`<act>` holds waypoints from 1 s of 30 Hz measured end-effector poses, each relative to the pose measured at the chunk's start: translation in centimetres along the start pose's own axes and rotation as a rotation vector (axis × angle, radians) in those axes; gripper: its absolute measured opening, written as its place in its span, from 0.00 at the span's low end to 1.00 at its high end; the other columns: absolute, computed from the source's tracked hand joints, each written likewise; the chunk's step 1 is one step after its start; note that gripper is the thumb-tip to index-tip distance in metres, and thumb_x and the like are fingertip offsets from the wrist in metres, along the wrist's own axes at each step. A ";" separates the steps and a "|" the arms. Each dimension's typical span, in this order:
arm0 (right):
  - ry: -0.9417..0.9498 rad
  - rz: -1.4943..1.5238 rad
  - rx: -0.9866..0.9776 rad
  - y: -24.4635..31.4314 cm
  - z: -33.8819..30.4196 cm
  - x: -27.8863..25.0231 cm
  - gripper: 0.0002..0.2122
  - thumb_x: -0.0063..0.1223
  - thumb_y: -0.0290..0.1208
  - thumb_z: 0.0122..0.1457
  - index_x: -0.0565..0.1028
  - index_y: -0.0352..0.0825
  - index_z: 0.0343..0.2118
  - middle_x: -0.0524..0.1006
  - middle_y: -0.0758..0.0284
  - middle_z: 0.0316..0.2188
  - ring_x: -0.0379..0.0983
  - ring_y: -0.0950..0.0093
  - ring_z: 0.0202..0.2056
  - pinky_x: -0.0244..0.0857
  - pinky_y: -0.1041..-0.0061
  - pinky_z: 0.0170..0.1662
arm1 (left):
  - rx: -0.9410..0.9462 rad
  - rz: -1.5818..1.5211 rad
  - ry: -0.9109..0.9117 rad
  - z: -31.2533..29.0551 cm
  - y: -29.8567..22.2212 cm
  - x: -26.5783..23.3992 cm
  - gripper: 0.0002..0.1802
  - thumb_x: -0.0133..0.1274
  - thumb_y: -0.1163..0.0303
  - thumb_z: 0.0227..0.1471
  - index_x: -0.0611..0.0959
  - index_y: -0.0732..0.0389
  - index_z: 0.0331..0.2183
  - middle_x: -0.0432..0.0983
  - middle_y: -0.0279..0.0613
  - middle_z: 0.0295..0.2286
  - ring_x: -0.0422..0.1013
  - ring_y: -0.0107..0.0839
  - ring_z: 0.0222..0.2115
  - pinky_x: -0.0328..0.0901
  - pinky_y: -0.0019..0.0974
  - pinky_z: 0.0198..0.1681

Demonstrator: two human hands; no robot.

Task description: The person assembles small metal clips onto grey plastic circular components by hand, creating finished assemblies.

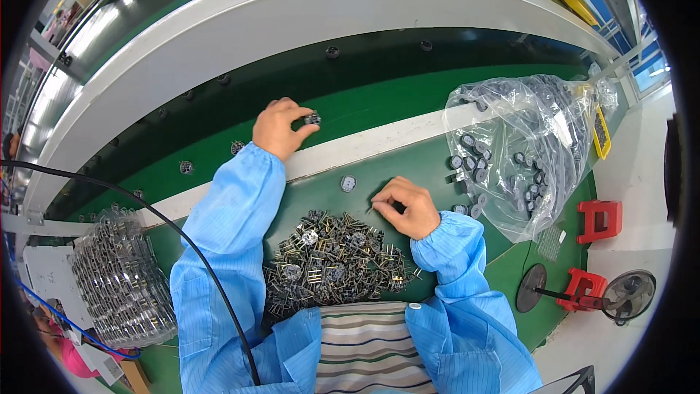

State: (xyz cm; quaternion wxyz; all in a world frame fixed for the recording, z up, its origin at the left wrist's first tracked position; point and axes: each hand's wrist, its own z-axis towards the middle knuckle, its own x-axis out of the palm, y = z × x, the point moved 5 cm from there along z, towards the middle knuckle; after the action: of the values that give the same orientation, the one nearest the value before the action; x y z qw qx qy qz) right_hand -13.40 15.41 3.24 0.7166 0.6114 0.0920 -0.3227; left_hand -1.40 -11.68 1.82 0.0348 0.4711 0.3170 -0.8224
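Note:
My left hand [278, 128] reaches over the green conveyor belt [379, 102], thumb and fingers closed on a small dark round part [313, 118]. My right hand [408, 209] is above the green work surface, its fingertips pinched together. Something thin and dark seems to stick out from them, too small to name. Between my hands a light grey round part [348, 184] lies on the surface. Close to my body is a heap of small dark components with metal pins [332, 266]; my right hand is just beyond its upper right edge.
Several dark round parts [187, 167] sit spaced along the belt. A clear plastic bag [503, 197] with grey round parts lies at the right. Stacked clear trays [120, 277] stand at the left. A black cable [197, 244] crosses my left sleeve. Red stools [599, 221] and a fan [628, 296] are at the right.

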 end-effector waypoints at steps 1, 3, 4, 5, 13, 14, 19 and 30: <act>-0.070 0.002 0.039 0.0 0.1 -0.3 0.04 0.66 0.20 0.52 0.81 0.33 0.31 0.76 0.66 0.25 0.74 0.66 0.30 0.67 0.69 0.30 | -0.045 0.042 0.044 -0.1 0.9 -0.1 0.18 0.72 0.60 0.44 0.90 0.52 0.40 0.78 0.38 0.35 0.74 0.42 0.38 0.72 0.44 0.43; -0.129 -0.078 0.043 -0.6 0.1 -0.7 0.04 0.65 0.20 0.52 0.82 0.33 0.31 0.76 0.66 0.25 0.73 0.66 0.30 0.68 0.68 0.30 | -0.006 0.070 -0.036 -0.2 0.4 -0.4 0.20 0.72 0.59 0.44 0.89 0.53 0.41 0.78 0.39 0.35 0.74 0.41 0.38 0.72 0.44 0.43; -0.185 -0.160 0.048 -0.9 -0.1 -1.1 0.05 0.65 0.19 0.52 0.82 0.33 0.31 0.76 0.65 0.25 0.73 0.66 0.30 0.68 0.68 0.30 | 0.033 0.095 -0.117 -0.2 -0.3 -0.9 0.21 0.72 0.59 0.44 0.88 0.53 0.42 0.78 0.39 0.35 0.74 0.41 0.38 0.72 0.44 0.42; -0.193 -0.215 0.052 -1.2 -0.2 -1.3 0.05 0.64 0.19 0.52 0.82 0.33 0.32 0.76 0.65 0.27 0.73 0.64 0.32 0.69 0.67 0.33 | 0.034 0.091 -0.115 -0.4 -1.1 -0.9 0.21 0.72 0.59 0.44 0.88 0.53 0.42 0.78 0.39 0.35 0.74 0.41 0.38 0.72 0.44 0.42; -0.020 -0.115 -0.037 -0.7 0.3 -1.8 0.07 0.66 0.19 0.50 0.83 0.34 0.33 0.76 0.65 0.31 0.71 0.63 0.37 0.67 0.66 0.41 | 0.189 -0.291 0.625 -4.3 -9.3 2.2 0.23 0.72 0.64 0.45 0.84 0.59 0.43 0.78 0.42 0.37 0.76 0.41 0.37 0.72 0.41 0.40; 0.002 -0.166 -0.088 -1.1 0.2 -1.5 0.08 0.67 0.19 0.49 0.83 0.34 0.33 0.75 0.65 0.31 0.71 0.64 0.36 0.67 0.67 0.40 | 0.189 -0.292 0.627 -4.5 -9.0 3.0 0.23 0.72 0.64 0.45 0.84 0.59 0.43 0.78 0.42 0.37 0.76 0.41 0.37 0.72 0.41 0.40; -0.129 -0.226 -0.045 -1.8 0.3 -1.2 0.07 0.69 0.21 0.49 0.82 0.34 0.31 0.75 0.65 0.30 0.71 0.65 0.33 0.67 0.69 0.35 | 0.395 -0.443 0.351 -4.6 -10.2 3.2 0.24 0.74 0.64 0.41 0.84 0.57 0.42 0.77 0.37 0.38 0.72 0.41 0.45 0.69 0.42 0.46; -0.172 0.049 0.115 -1.7 3.1 0.5 0.05 0.69 0.21 0.53 0.82 0.32 0.32 0.79 0.67 0.31 0.74 0.74 0.34 0.68 0.75 0.35 | 0.267 -0.310 0.320 -4.4 -8.8 3.9 0.24 0.77 0.62 0.34 0.83 0.56 0.33 0.72 0.36 0.36 0.69 0.41 0.40 0.63 0.43 0.45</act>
State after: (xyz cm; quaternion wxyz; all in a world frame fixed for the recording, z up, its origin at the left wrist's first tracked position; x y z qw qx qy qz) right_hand -14.82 12.24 2.27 0.6932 0.6238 -0.0035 -0.3609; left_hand -3.38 -1.27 1.49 -0.2047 0.5413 0.2754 -0.7676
